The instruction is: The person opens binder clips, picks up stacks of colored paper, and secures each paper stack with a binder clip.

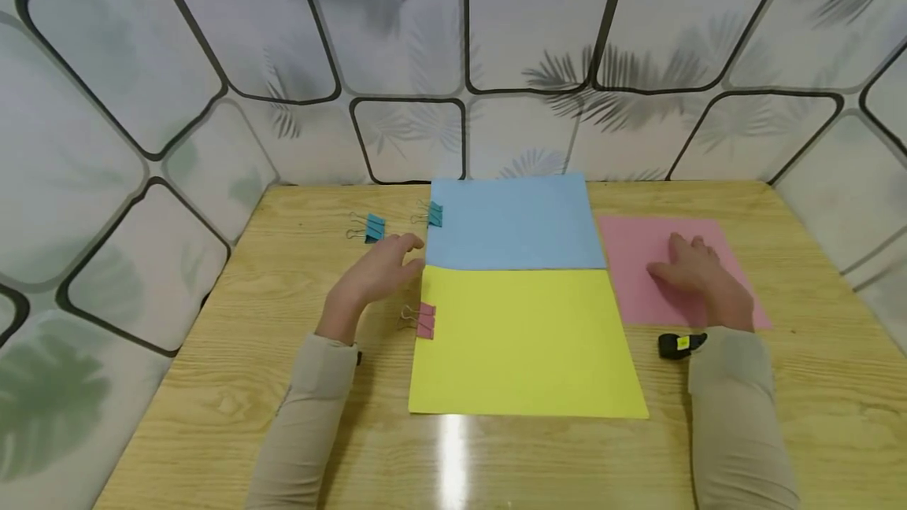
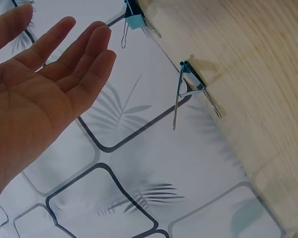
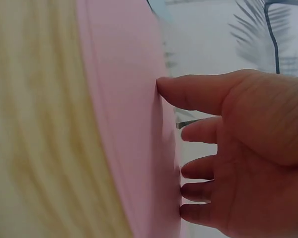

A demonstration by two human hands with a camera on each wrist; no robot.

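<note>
1. Right hand: fingers spread, gripping nothing, thumb at the pink sheet, perhaps steadying it.
2. Left hand: fingers wide; teal clip at twelve o'clock.
3. Yellow sheet: pink sheet at two o'clock, pink clip on nine-o'clock edge, presumably securing it.

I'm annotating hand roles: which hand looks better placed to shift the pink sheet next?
Probably the right hand: it is over the pink sheet, fingertips at or just above its surface. The left hand is beyond the blue sheet, near a loose teal clip.
</note>
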